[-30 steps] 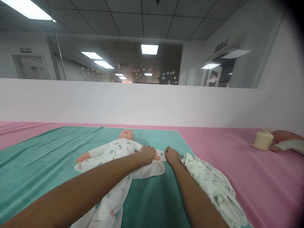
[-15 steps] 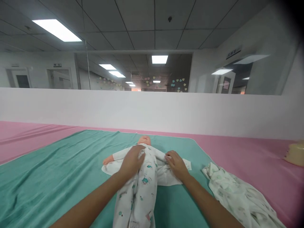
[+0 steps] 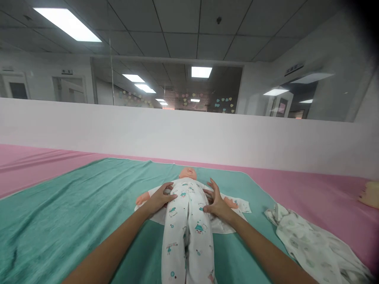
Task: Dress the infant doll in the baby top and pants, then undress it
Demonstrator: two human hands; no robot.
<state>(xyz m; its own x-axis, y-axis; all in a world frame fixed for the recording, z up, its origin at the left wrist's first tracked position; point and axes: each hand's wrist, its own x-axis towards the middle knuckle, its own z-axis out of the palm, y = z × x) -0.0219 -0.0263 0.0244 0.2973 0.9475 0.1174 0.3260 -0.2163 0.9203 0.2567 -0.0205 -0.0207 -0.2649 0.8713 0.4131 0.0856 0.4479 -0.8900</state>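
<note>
A baby doll (image 3: 188, 172) lies on its back, its head at the far end. Over its front is spread a white printed baby garment (image 3: 199, 227) with two long legs reaching toward me. Beneath the doll's arms shows a plain white cloth or shirt (image 3: 223, 227). My left hand (image 3: 160, 199) rests at the garment's left edge near the top, thumb and fingers apart. On the opposite edge lies my right hand (image 3: 218, 205), its fingers spread and its thumb on the printed fabric. Both doll hands stick out at the sides.
A green sheet (image 3: 89, 205) lies under the doll, on a pink surface (image 3: 310, 185). To the right is a crumpled, pale printed cloth (image 3: 316, 240). A beige object (image 3: 369, 194) stands at the far right edge. A low white wall (image 3: 177, 134) with glass above runs behind.
The garment is now spread flatter and wider over the doll. My left hand has moved off its middle to the left edge; my right hand has come onto its right edge. The view has shifted slightly.
</note>
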